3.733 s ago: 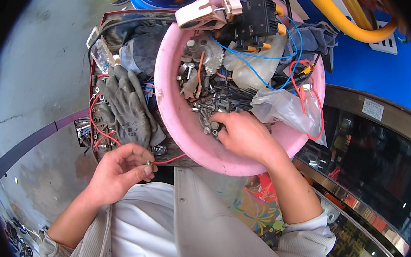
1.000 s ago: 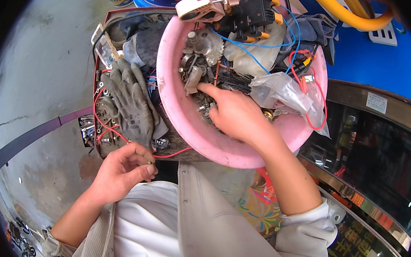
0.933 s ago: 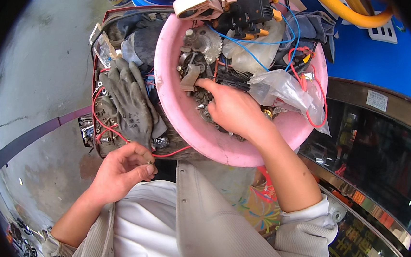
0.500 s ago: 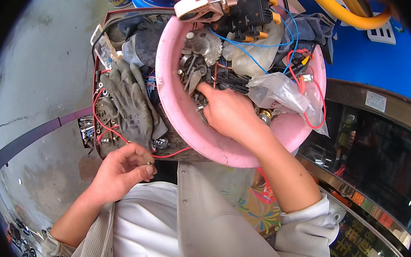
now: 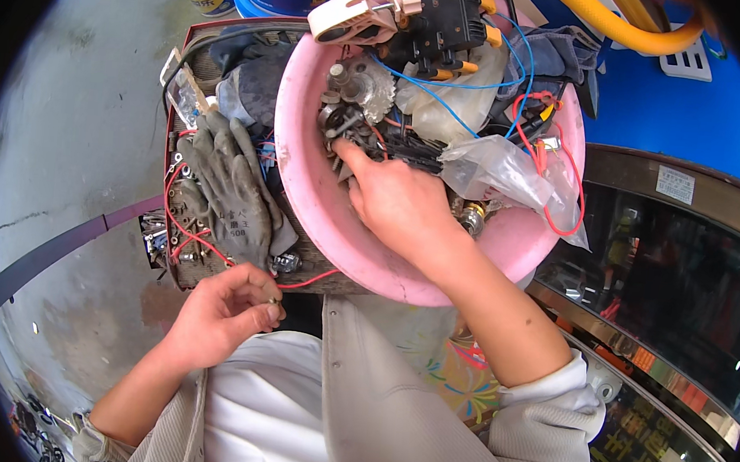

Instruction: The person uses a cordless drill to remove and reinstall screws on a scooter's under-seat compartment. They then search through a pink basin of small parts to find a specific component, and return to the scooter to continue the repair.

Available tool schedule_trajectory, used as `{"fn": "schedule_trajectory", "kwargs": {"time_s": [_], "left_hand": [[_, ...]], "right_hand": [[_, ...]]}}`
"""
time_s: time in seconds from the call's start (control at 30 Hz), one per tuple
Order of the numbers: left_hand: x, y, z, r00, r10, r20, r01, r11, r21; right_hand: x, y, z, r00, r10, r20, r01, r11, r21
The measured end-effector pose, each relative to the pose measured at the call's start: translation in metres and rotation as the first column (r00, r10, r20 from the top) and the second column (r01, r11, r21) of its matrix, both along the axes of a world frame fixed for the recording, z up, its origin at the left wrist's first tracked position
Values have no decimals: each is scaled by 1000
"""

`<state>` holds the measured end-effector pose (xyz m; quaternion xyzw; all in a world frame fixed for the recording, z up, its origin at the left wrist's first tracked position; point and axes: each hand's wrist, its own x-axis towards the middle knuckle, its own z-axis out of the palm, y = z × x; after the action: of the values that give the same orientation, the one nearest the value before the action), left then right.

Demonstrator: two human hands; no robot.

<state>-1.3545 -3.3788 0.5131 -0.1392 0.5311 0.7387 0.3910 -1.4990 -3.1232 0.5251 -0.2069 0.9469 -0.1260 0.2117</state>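
Left grip: the left hand [image 5: 220, 315], lower left of centre, pinches a small brass-coloured metal piece [image 5: 275, 301], apparently kept apart from the clutter.
Right grip: the right hand [image 5: 402, 207] pokes its forefinger among loose grey metal hardware [image 5: 343, 129], mid-frame; whether it grasps anything, I cannot tell.
Basin edge: the round pink plastic basin [image 5: 299, 191] pens the hardware in; the forearm crosses its lower rim.
Room: tight above, under a crumpled clear plastic bag [image 5: 496, 171]; freer along the basin's lower wall.
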Motion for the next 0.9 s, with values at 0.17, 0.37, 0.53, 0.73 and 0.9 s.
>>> {"fn": "schedule_trajectory", "kwargs": {"time_s": [0.17, 0.37, 0.53, 0.73, 0.9], "left_hand": [[1, -3, 4, 999, 37, 31, -36, 999, -32], [4, -8, -2, 997, 64, 35, -64, 998, -7], [4, -7, 1, 998, 47, 33, -46, 999, -27], [5, -14, -1, 993, 92, 69, -90, 996, -26], [6, -19, -4, 990, 111, 84, -112, 994, 2]], "right_hand": [[9, 20, -3, 998, 22, 64, -36, 974, 225], [12, 13, 31, 980, 45, 194, -100, 953, 286], [0, -4, -2, 983, -118, 139, 109, 992, 68], [6, -1, 15, 964, -113, 242, 39, 956, 292], [4, 3, 22, 961, -95, 259, 47, 982, 185]]}}
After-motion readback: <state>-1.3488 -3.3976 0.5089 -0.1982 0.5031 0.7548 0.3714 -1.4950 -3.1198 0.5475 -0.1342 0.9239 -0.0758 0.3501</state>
